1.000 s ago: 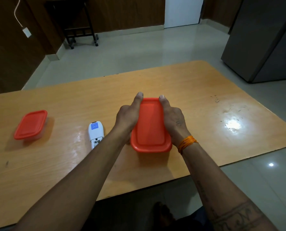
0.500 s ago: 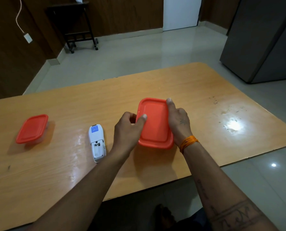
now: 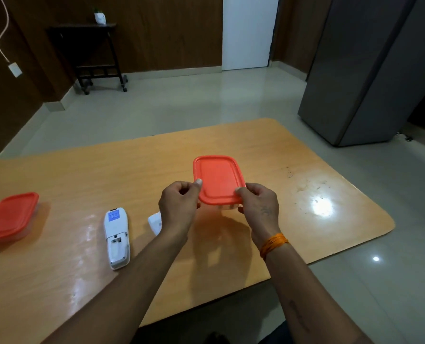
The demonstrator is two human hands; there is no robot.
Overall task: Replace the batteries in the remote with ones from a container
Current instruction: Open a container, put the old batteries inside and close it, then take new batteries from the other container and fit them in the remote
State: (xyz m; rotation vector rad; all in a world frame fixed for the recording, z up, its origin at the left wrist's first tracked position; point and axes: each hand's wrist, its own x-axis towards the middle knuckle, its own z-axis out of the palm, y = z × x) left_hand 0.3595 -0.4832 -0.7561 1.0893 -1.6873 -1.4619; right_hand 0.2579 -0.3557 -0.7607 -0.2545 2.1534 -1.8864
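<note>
A clear container with an orange lid [image 3: 219, 178] stands mid-table, its near edge tilted up. My left hand [image 3: 179, 207] pinches its near left corner with thumb on the lid. My right hand [image 3: 260, 203] grips the near right corner. The white remote [image 3: 117, 238] lies face down to the left, its battery compartment open and showing no batteries. Its white battery cover [image 3: 155, 223] lies beside my left wrist, partly hidden. The container's contents are hidden.
A second orange-lidded container [image 3: 8, 217] sits at the table's left edge. The wooden table [image 3: 330, 219] ends close on the right and near side. A grey cabinet [image 3: 370, 70] stands on the floor to the right.
Both hands slid from the container's long sides to its near corners. The container now sits farther from me with its near edge raised. The battery cover has come into view.
</note>
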